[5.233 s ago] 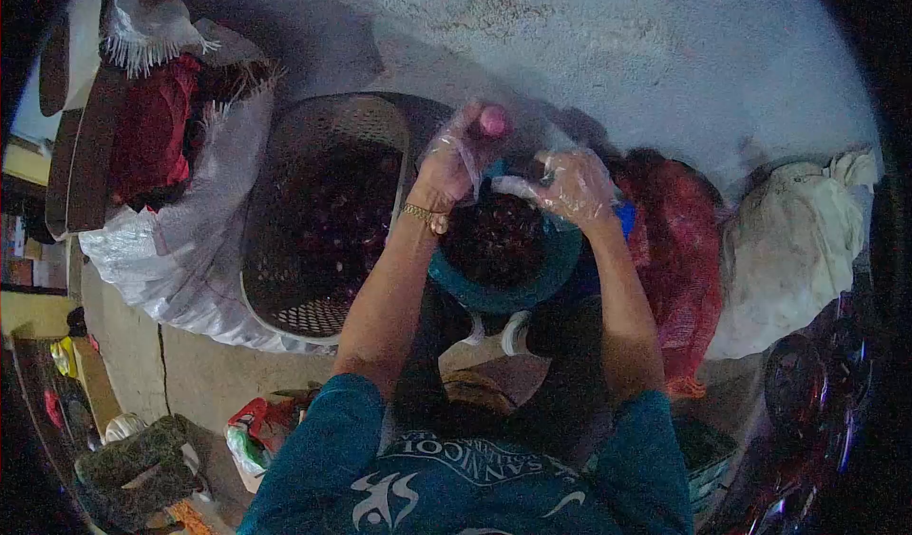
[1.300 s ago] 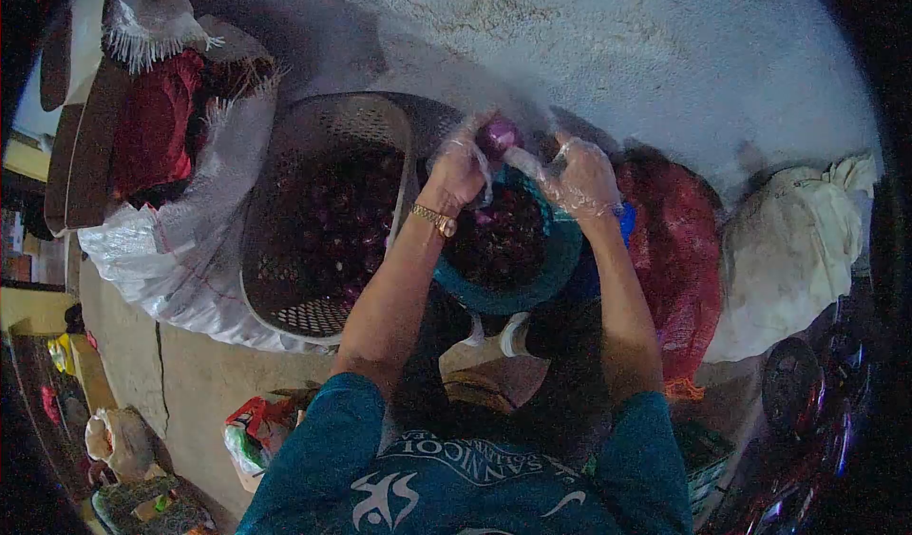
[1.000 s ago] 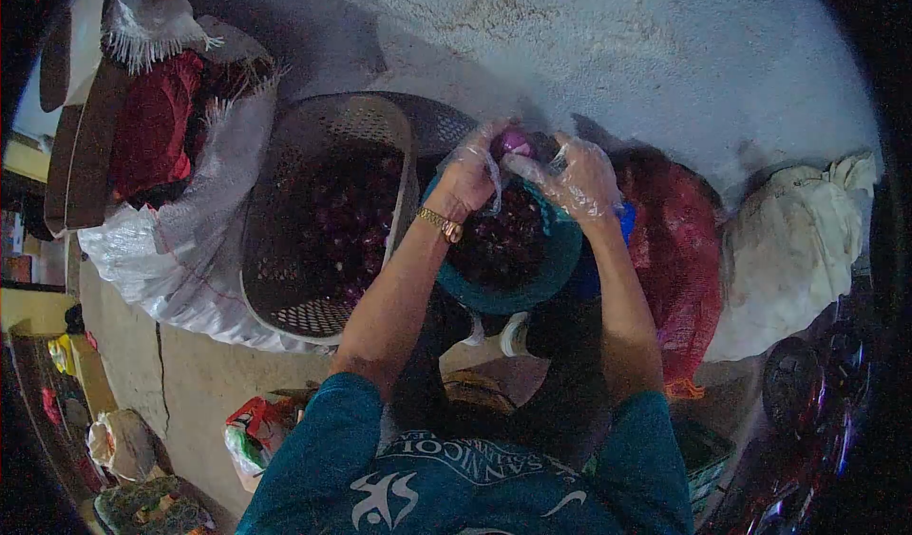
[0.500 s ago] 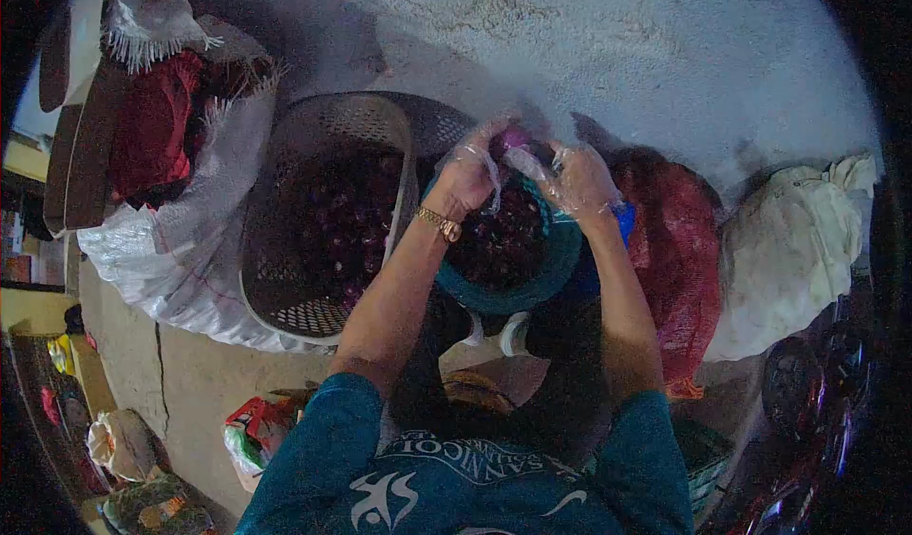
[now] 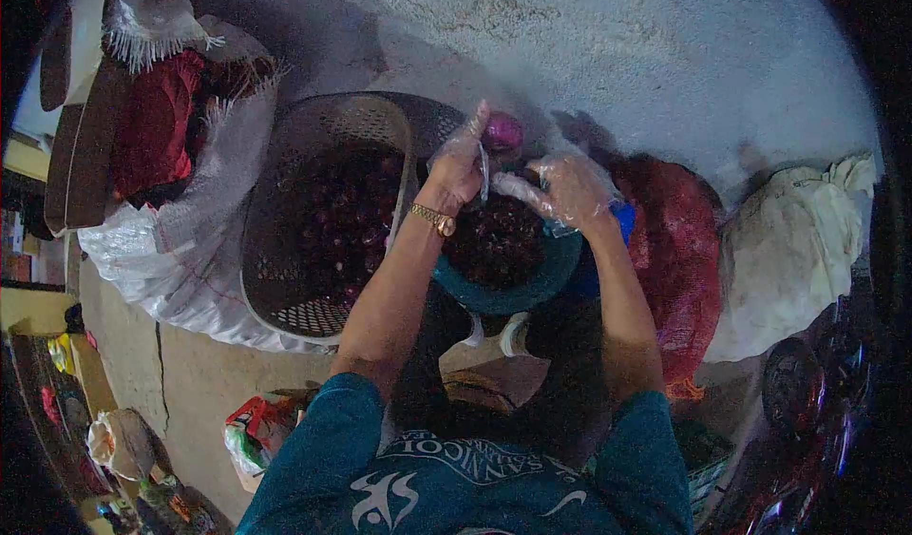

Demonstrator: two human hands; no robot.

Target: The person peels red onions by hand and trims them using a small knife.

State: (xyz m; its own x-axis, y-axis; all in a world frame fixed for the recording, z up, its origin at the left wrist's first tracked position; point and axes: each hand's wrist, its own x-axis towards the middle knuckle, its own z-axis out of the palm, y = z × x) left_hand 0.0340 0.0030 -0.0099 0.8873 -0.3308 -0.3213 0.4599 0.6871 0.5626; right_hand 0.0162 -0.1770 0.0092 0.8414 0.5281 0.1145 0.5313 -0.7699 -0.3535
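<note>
The onion [image 5: 503,132], roundish without a clear long axis, is held beyond the basin [image 5: 508,299] by the nearer left hand [image 5: 461,164], fingers partly curled. Right hand [image 5: 573,189], over the basin's right side: half-curled, contents unclear. Basket [image 5: 309,318]: left of the basin.

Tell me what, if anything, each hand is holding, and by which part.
The left hand holds a purple onion by the side nearest that hand; the exact contact is hidden. Whether the right hand holds anything cannot be told.
</note>
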